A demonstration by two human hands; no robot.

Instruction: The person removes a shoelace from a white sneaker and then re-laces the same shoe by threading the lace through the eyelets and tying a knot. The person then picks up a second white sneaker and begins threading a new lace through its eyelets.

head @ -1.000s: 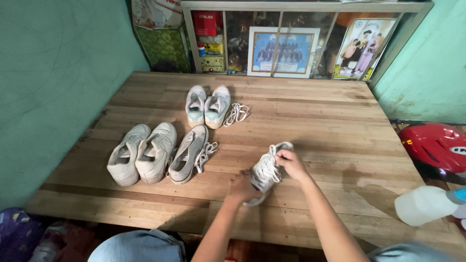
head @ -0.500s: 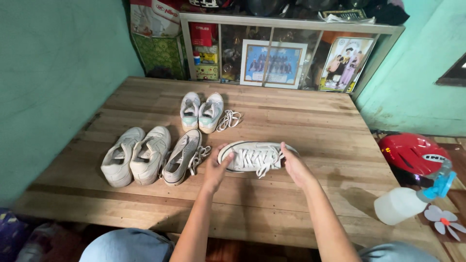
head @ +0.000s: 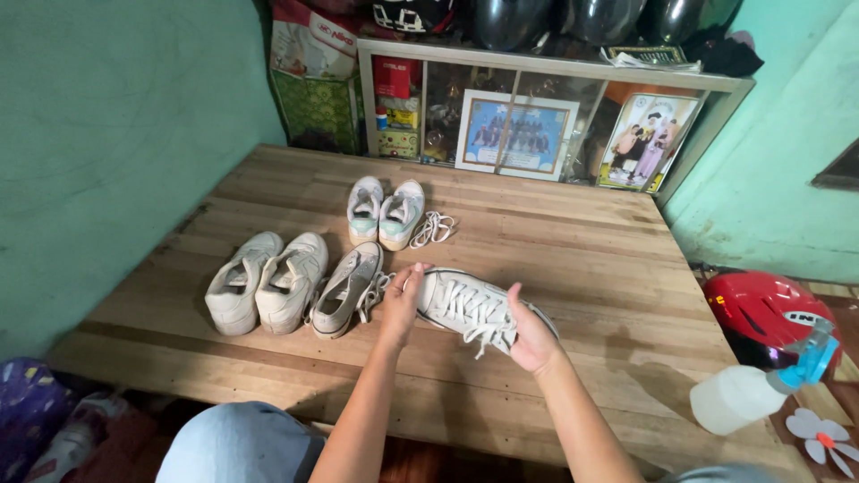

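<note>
Six white shoes point(head: 268, 282): one sneaker point(head: 470, 309) between both hands point(head: 398, 300).

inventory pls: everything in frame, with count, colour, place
laced shoe: 1, white, sideways at platform middle, held at both ends
single shoe: 1, white, just left of the laced shoe
large pair of shoes: 2, off-white, left part of platform
small pair of shoes: 2, white with pale green heels, further back
loose lace: 1, white, right of the small pair
wooden platform: 1, light brown, under all shoes
framed pictures: 2, in the cabinet at the back
helmet: 1, red, right edge
spray bottle: 1, white with blue nozzle, lower right
left hand: on the shoe's left end
right hand: on the shoe's right end
</note>
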